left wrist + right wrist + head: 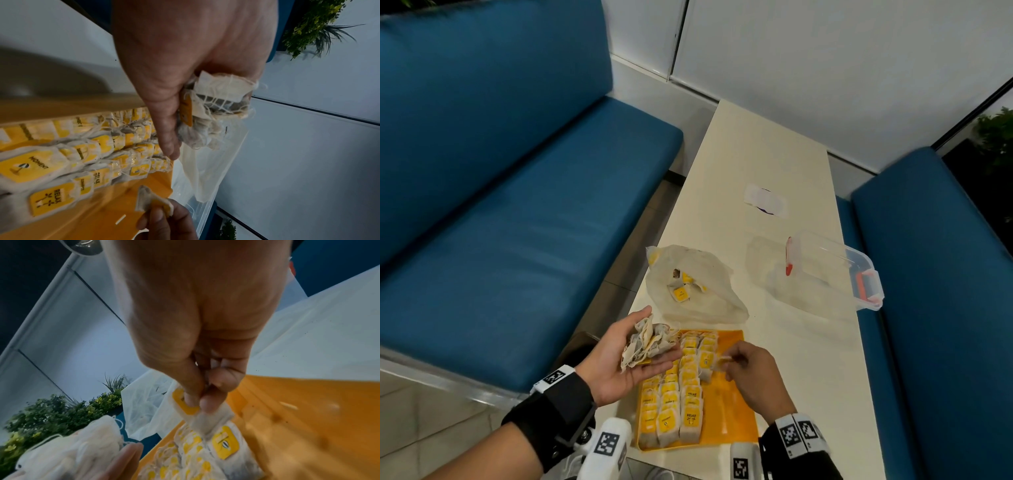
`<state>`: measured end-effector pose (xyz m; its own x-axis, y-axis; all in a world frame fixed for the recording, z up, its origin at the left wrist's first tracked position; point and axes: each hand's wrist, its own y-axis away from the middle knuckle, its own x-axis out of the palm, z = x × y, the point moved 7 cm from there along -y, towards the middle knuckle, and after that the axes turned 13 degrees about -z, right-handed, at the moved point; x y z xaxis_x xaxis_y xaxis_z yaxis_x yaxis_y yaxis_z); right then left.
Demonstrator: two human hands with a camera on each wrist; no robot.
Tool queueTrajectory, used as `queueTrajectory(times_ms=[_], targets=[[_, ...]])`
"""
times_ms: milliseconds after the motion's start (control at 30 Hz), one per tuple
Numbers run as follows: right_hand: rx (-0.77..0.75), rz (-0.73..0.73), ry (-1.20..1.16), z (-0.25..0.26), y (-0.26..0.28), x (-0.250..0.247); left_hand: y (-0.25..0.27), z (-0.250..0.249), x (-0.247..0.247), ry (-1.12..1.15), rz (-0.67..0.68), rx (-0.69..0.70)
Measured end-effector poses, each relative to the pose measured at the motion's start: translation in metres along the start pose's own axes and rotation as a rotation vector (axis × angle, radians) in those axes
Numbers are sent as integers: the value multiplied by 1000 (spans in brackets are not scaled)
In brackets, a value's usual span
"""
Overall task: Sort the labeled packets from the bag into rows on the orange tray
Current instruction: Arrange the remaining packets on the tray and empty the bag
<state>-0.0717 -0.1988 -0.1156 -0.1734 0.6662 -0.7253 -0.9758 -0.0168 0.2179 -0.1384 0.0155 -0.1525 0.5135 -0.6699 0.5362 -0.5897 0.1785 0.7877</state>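
Observation:
An orange tray at the table's near edge carries three rows of yellow-labelled packets. My left hand hovers palm up over the tray's far left corner, cupping a loose bunch of packets; the same bunch shows in the left wrist view. My right hand pinches a single packet by its yellow label, above the far end of the right row. That packet hangs over bare orange tray. Behind the tray lies the translucent bag with more packets inside.
A clear plastic box with red latches stands at the table's right edge. A white wrapper lies farther back on the cream table. Blue benches flank the table on both sides.

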Motion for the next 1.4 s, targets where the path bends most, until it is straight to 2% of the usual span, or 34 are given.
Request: queueTrajectory(times_ms=[167, 333, 567, 800, 967, 1200, 1300, 1400], targets=[[-22, 81, 159, -5, 0, 11, 0, 0, 1, 1, -17, 1], [136, 160, 204, -21, -5, 31, -1, -1, 1, -2, -23, 13], [251, 166, 222, -29, -9, 52, -2, 0, 2, -54, -40, 6], [239, 86, 142, -34, -16, 60, -2, -1, 1, -57, -51, -15], [172, 13, 130, -26, -20, 59, -1, -3, 2, -50, -56, -25], [119, -3, 192, -12, -17, 51, 0, -3, 1, -76, -63, -35], [-2, -79, 233, 9, -13, 38, 1, -4, 1, -67, -69, -34], [-198, -130, 96, 41, -4, 28, 1, -3, 1, -68, -68, -42]])
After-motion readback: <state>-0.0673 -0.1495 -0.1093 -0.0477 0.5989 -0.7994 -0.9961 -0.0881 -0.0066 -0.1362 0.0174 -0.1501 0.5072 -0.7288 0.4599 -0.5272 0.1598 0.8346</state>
